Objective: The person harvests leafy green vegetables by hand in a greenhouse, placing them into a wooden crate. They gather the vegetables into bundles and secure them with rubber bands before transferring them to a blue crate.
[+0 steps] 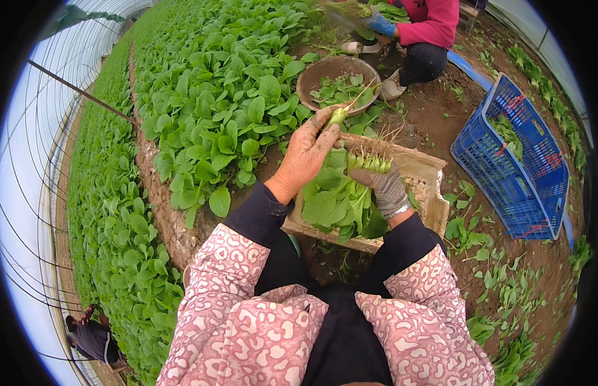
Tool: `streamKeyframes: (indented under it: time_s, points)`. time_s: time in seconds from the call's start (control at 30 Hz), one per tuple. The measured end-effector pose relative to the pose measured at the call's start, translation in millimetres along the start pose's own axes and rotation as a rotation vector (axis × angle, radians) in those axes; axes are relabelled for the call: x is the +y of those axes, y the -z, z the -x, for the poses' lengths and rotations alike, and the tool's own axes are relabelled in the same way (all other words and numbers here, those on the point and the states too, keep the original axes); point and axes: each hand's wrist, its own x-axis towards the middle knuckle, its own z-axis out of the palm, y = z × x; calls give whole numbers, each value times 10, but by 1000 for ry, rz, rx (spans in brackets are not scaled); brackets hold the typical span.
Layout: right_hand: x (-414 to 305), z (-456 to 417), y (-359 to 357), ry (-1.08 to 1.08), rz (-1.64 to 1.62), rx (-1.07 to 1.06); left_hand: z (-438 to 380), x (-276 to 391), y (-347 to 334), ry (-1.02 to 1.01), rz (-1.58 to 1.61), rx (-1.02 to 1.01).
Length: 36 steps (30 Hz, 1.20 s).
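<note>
My bare, soil-stained left hand [304, 154] pinches the pale green base of a leafy green plant [338, 116] between thumb and fingers. Its long thin root points up and to the right. In a grey knit glove, my right hand [383, 186] grips a bunch of leafy greens [340, 202]. The bunch's pale stem bases line up above the thumb, with hairy brown roots [371, 148] still attached, and its broad leaves hang to the left and down. Beneath both hands is a worn, broken-edged foam box [427, 176], its inside partly hidden by the leaves.
Beyond the box stands a brown basin [311, 82] holding loose leaves. A blue plastic crate [516, 154] with greens inside sits tilted at right. A co-worker [427, 29] in blue gloves crouches ahead. Dense planted greens [217, 106] fill the left; another person [94, 340] is far left.
</note>
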Motion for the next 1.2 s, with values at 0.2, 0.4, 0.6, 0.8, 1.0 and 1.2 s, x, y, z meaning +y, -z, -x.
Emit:
streamKeyframes:
  time_s: [0.2,0.4,0.6,0.8,1.0,1.2]
  points:
    - [32,-126,80,77,-70,280,74,-64,-172,-151,-482,-116]
    - [72,-179,114,198,178,327,52,-254,-348,-214,-507,2]
    - [-3,-138,27,195,118,322,14,-375,-368,-272,-455,30]
    - [58,-163,54,250,47,263,18,-402,-445,-199,-173,-34]
    - [306,-294,280,169,126,56,-25,-472,-459,-195,-67,-27]
    - [484,-362,384,113,-209,173,-55,-384,-412,-267,-640,-195]
